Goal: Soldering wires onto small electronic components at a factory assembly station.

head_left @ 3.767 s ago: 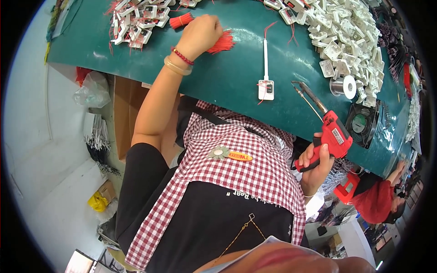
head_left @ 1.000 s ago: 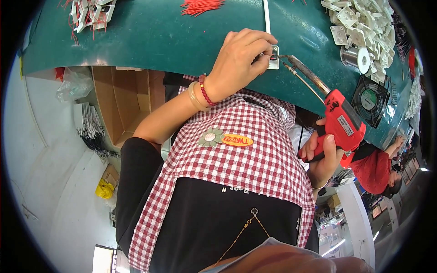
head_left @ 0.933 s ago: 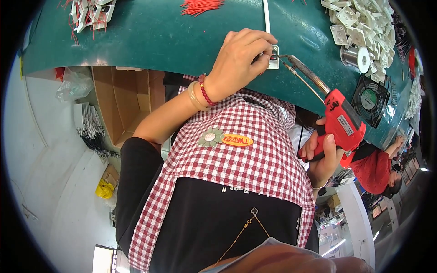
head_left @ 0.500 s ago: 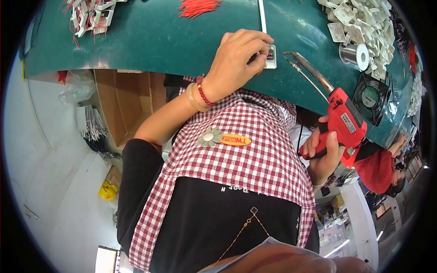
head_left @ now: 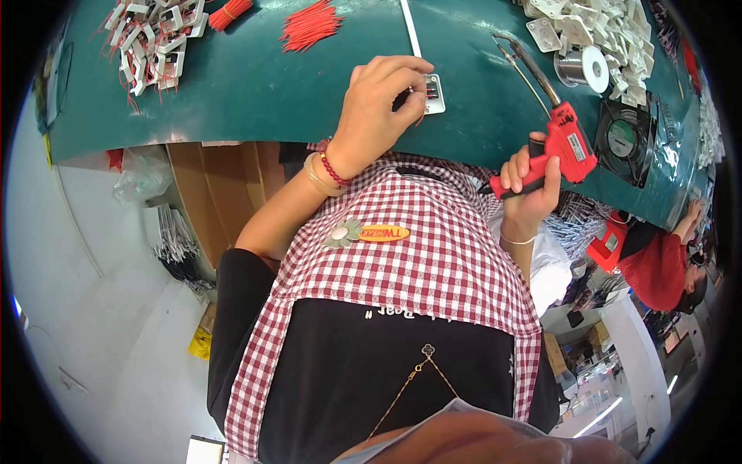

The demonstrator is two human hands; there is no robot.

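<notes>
The long dark-green work mat covering the bench (head_left: 255, 85) carries the job, with a heap of small white plastic housings (head_left: 610, 31) at its far right, a second, wired heap of the same parts (head_left: 154, 35) at far left, and a black square cooling fan (head_left: 624, 139) at the right edge. A silver spool of solder wire (head_left: 583, 68) lies beside the white heap, and a loose bundle of short red wire leads (head_left: 309, 23) lies farther along the mat. The right hand (head_left: 529, 182) is wrapped tight around the grip of a red pistol-type soldering gun (head_left: 560, 147), its curved metal tip lifted clear of the work. The left hand (head_left: 379, 100) is curled over a small white rectangular plastic component (head_left: 431, 94) near the bench edge, fingertips pinching at it, seemingly seating a lead; what exactly they nip is hidden. In my judgement this is the positioning step before a joint is made: next, the part must be held dead steady and the tip brought down to its terminal without touching fingers
</notes>
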